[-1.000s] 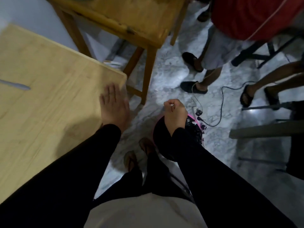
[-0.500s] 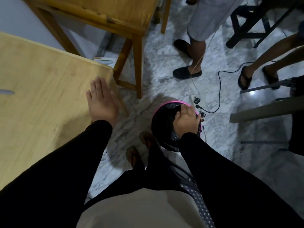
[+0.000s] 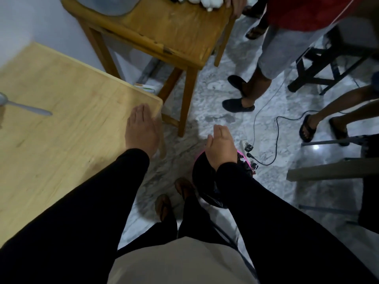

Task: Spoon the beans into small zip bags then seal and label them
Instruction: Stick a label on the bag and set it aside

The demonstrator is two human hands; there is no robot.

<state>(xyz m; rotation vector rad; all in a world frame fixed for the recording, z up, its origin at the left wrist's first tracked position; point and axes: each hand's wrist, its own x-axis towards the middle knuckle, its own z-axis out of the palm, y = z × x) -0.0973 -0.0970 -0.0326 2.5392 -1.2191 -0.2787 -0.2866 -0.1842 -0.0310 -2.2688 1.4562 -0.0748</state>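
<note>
My left hand (image 3: 142,130) rests flat on the near right corner of the pale wooden table (image 3: 61,111), fingers straight. My right hand (image 3: 220,146) hovers open above a pink-rimmed bin lined with a black bag (image 3: 205,181) on the floor, and it holds nothing. A grey spoon (image 3: 26,107) lies on the table at the far left. No beans or zip bags are visible.
A darker wooden table (image 3: 164,33) stands behind, with a blue-grey lid and white items on top. Other people's legs (image 3: 252,87) and sandalled feet stand to the right. A black cable (image 3: 274,130) and plugs lie on the marble floor. Dark stools sit at right.
My right hand, which was down in the bin half a second ago, has lifted out and opened. The left hand stays on the table corner. The view tilted up.
</note>
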